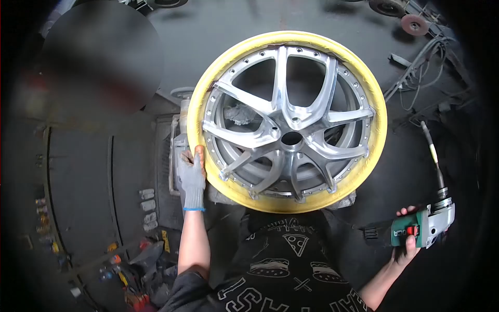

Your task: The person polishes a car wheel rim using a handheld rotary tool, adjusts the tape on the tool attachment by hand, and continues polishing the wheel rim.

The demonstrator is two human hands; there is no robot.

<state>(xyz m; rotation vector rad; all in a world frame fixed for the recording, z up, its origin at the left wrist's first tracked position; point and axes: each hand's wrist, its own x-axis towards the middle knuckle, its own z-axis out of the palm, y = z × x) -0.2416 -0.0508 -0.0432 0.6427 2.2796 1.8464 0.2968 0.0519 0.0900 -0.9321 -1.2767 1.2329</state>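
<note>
A silver multi-spoke wheel rim faces up in front of my body, its outer lip covered in yellow tape. My left hand, in a grey glove with stained orange-brown fingers, grips the rim's left edge. Its thumb lies on the taped lip, and the other fingers are partly hidden. Off to the lower right, my right hand is closed around a green angle grinder with a red switch. A long thin shaft extends upward from the grinder's metal head, apart from the wheel.
Beneath the wheel is a metal stand, mostly covered. Cables hang at the upper right near a reddish disc. Tools and bags lie at the lower left, beside a dark rack. A large blurred round patch covers the upper left.
</note>
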